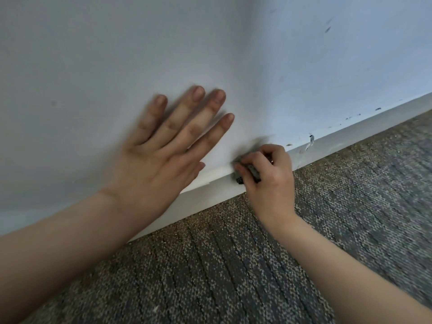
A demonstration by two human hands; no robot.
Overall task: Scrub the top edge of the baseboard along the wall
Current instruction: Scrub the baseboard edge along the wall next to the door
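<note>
A white baseboard [350, 134] runs diagonally from lower left to upper right where the pale wall [117, 54] meets the carpet. My right hand [268, 174] grips a small dark grey scrubbing pad [247, 171] and holds it against the baseboard's top edge near the middle of the view. My left hand [173, 139] lies flat on the wall just left of the pad, fingers straight and spread. Most of the pad is hidden under my right fingers. Dark specks and a chipped spot [311, 141] mark the top edge to the right of the pad.
Brown and grey patterned carpet [257, 265] covers the floor below the baseboard. The wall carries a few dark scuffs at the upper right [327, 29].
</note>
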